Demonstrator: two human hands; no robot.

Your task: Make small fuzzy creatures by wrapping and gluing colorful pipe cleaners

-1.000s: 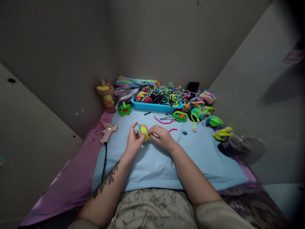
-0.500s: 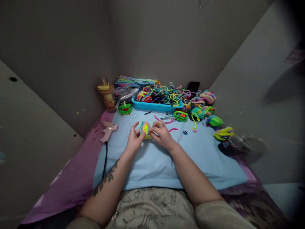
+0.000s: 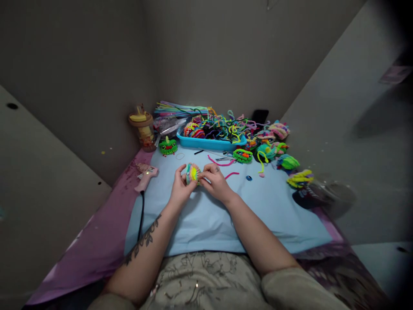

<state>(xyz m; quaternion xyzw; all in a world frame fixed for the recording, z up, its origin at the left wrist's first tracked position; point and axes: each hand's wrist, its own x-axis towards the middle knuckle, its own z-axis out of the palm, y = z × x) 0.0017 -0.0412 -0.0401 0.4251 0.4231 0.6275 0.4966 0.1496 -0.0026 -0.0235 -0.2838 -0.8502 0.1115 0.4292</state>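
Between my hands, above the blue cloth [image 3: 206, 224], is a small round pipe-cleaner figure [image 3: 193, 173] in pastel stripes with a yellow patch. My left hand [image 3: 182, 184] grips it from the left, thumb across its near side. On its right edge the fingers of my right hand [image 3: 215, 181] are pinched together; whether they hold a strand there is too small to make out. Close by lie a curved pink pipe cleaner [image 3: 222, 163], a shorter pink piece [image 3: 232, 174] and a small dark blue oval [image 3: 248, 178].
A pink glue gun [image 3: 146, 177] with a black cord lies at left. Behind stand a lidded cup [image 3: 142, 129] and a blue tray [image 3: 209, 144] heaped with pipe cleaners. A green figure [image 3: 168, 147] sits near the tray; several colourful ones, including a yellow one [image 3: 300, 178], line the right.
The figure has turned slightly in my hands, and my right fingers have shifted a little along its edge. The whole view has drifted slightly.
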